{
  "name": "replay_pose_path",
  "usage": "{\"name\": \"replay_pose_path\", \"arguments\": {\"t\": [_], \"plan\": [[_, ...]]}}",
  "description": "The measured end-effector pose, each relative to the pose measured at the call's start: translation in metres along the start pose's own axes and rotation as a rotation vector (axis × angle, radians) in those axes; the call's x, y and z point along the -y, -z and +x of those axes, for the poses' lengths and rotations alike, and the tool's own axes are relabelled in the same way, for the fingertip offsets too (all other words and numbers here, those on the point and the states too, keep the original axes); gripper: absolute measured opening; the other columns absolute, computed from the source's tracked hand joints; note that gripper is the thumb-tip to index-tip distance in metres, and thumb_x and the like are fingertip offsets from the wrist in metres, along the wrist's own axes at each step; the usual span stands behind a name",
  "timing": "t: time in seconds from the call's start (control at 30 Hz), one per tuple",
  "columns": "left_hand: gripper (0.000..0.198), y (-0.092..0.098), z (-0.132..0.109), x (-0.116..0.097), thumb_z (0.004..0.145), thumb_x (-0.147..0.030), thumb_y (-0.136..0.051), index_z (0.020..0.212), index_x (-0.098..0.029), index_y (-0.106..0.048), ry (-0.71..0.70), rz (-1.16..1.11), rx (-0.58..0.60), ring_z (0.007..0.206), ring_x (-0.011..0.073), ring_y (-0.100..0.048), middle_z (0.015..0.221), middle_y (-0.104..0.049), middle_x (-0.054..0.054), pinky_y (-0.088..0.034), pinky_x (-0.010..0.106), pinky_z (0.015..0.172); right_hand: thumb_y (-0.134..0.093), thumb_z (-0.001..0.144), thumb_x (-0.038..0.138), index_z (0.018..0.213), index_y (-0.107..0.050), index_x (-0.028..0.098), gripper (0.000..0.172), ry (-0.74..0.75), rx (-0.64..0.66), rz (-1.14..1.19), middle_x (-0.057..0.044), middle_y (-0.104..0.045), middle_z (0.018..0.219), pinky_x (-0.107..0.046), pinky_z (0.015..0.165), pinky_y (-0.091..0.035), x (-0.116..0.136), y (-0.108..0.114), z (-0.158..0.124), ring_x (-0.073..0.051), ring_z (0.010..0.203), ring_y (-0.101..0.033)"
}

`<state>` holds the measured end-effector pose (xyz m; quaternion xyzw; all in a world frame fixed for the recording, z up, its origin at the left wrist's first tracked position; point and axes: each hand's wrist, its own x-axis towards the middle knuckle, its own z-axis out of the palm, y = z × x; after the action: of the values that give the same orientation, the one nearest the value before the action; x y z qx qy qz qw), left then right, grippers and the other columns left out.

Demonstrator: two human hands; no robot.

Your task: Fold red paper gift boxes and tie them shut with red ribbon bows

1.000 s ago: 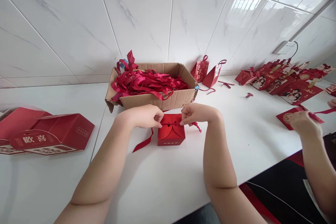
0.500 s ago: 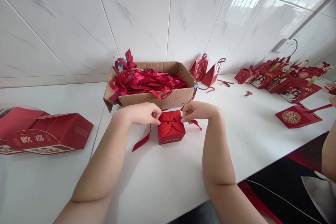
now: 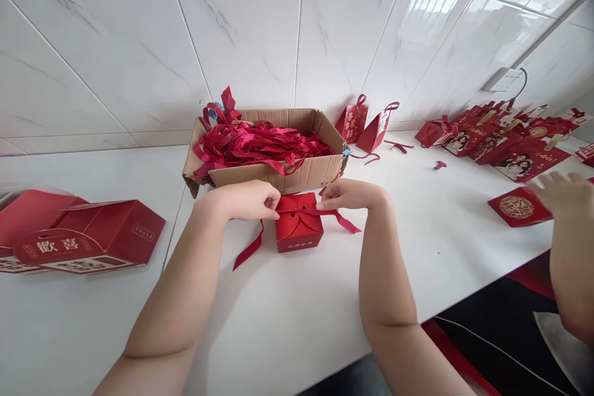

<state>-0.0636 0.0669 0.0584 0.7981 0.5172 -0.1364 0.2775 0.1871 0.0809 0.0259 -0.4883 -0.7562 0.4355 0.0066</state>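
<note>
A small red box (image 3: pixel 299 235) with folded petal flaps on top stands on the white table in front of the carton. A red ribbon (image 3: pixel 250 252) runs across its top, with one tail lying to the left and the other to the right. At the box's upper left edge, my left hand (image 3: pixel 260 201) pinches the ribbon. My right hand (image 3: pixel 341 194) pinches the ribbon at the upper right edge, thumb and fingers together. The ribbon's crossing lies over the middle of the flaps.
Red ribbons fill an open carton (image 3: pixel 278 182) by the wall. Large red folded boxes (image 3: pixel 93 235) lie left. Small red bags (image 3: pixel 351 124) and a cluster of decorated boxes (image 3: pixel 510 151) stand right. Another person's hand (image 3: pixel 568 195) is over a red box (image 3: pixel 515 207).
The small box and my left hand have shifted slightly left. More of the right ribbon tail shows, stretched out rightward. The other person's hand has come into view over the right-hand box.
</note>
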Motion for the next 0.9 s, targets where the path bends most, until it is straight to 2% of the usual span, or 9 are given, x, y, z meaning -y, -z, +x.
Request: {"name": "replay_pose_path", "arguments": {"t": [0.07, 0.17, 0.27, 0.37, 0.5, 0.57, 0.73, 0.83, 0.9], "plan": [[0.024, 0.0, 0.0, 0.001, 0.076, -0.044, -0.054, 0.069, -0.022, -0.051, -0.019, -0.005, 0.007, 0.061, 0.0155, -0.05, 0.078, -0.062, 0.001, -0.032, 0.026, 0.048, -0.06, 0.074, 0.066, 0.051, -0.03, 0.019, 0.061, -0.024, -0.024, -0.012, 0.006, -0.024, 0.052, -0.028, 0.052, -0.018, 0.0, -0.001, -0.001, -0.007, 0.05, -0.021], [0.025, -0.001, 0.001, 0.001, 0.076, -0.045, -0.055, 0.067, -0.021, -0.05, -0.051, -0.014, 0.02, 0.061, 0.0152, -0.049, 0.077, -0.062, 0.001, -0.031, 0.026, 0.048, -0.052, 0.078, 0.069, 0.052, -0.026, 0.019, 0.062, -0.039, -0.008, -0.02, 0.006, -0.02, 0.054, -0.028, 0.052, -0.018, 0.001, -0.001, -0.004, -0.007, 0.05, -0.018], [0.026, -0.001, 0.003, 0.0, 0.075, -0.045, -0.055, 0.067, -0.021, -0.049, -0.042, -0.021, 0.02, 0.059, 0.0147, -0.048, 0.077, -0.061, 0.001, -0.031, 0.026, 0.048, -0.053, 0.08, 0.065, 0.054, -0.035, 0.019, 0.056, 0.03, 0.012, -0.016, 0.006, -0.027, 0.055, -0.027, 0.052, -0.021, 0.0, 0.0, -0.005, -0.007, 0.051, -0.023], [0.027, -0.001, 0.003, 0.002, 0.075, -0.046, -0.054, 0.067, -0.021, -0.048, -0.023, -0.023, 0.021, 0.057, 0.0143, -0.046, 0.074, -0.059, 0.001, -0.031, 0.026, 0.048, -0.057, 0.082, 0.057, 0.063, -0.052, 0.018, 0.043, 0.123, 0.004, 0.022, 0.004, -0.044, 0.061, -0.026, 0.057, -0.031, -0.003, 0.003, -0.008, -0.009, 0.058, -0.037], [0.025, 0.0, 0.004, 0.006, 0.074, -0.046, -0.055, 0.069, -0.022, -0.05, 0.004, -0.028, 0.037, 0.058, 0.0154, -0.047, 0.075, -0.06, 0.002, -0.03, 0.026, 0.048, -0.065, 0.081, 0.039, 0.077, -0.065, 0.015, 0.024, 0.389, 0.115, 0.169, 0.0, -0.06, 0.073, -0.027, 0.072, -0.043, -0.006, 0.006, -0.01, -0.012, 0.072, -0.053], [0.025, 0.0, 0.004, 0.008, 0.073, -0.047, -0.055, 0.07, -0.023, -0.052, 0.026, -0.029, 0.042, 0.059, 0.0164, -0.049, 0.075, -0.061, 0.002, -0.03, 0.027, 0.048, -0.067, 0.08, 0.03, 0.085, -0.067, 0.013, 0.018, 0.503, 0.164, 0.279, -0.002, -0.064, 0.076, -0.028, 0.073, -0.046, -0.008, 0.006, -0.009, -0.012, 0.073, -0.057], [0.024, 0.002, 0.003, 0.006, 0.074, -0.046, -0.054, 0.073, -0.022, -0.054, 0.043, -0.001, 0.056, 0.066, 0.0192, -0.055, 0.081, -0.064, 0.003, -0.032, 0.027, 0.049, -0.067, 0.082, 0.025, 0.101, -0.066, 0.011, 0.024, 0.634, 0.154, 0.438, -0.004, -0.067, 0.079, -0.027, 0.068, -0.05, -0.014, 0.002, 0.004, -0.011, 0.071, -0.06], [0.026, 0.003, 0.0, 0.002, 0.074, -0.047, -0.054, 0.077, -0.021, -0.056, 0.051, 0.006, 0.065, 0.069, 0.0201, -0.057, 0.086, -0.066, 0.005, -0.034, 0.027, 0.05, -0.068, 0.082, 0.028, 0.113, -0.062, 0.014, 0.035, 0.611, 0.193, 0.505, -0.002, -0.068, 0.079, -0.027, 0.064, -0.052, -0.014, -0.003, 0.012, -0.01, 0.066, -0.061], [0.032, 0.003, -0.004, 0.001, 0.072, -0.051, -0.058, 0.084, -0.021, -0.057, 0.032, -0.004, 0.027, 0.073, 0.0209, -0.059, 0.092, -0.066, 0.006, -0.036, 0.027, 0.052, -0.068, 0.081, 0.029, 0.117, -0.06, 0.015, 0.039, 0.56, 0.177, 0.52, 0.0, -0.067, 0.075, -0.026, 0.063, -0.052, -0.012, -0.005, 0.014, -0.01, 0.063, -0.061]]}}
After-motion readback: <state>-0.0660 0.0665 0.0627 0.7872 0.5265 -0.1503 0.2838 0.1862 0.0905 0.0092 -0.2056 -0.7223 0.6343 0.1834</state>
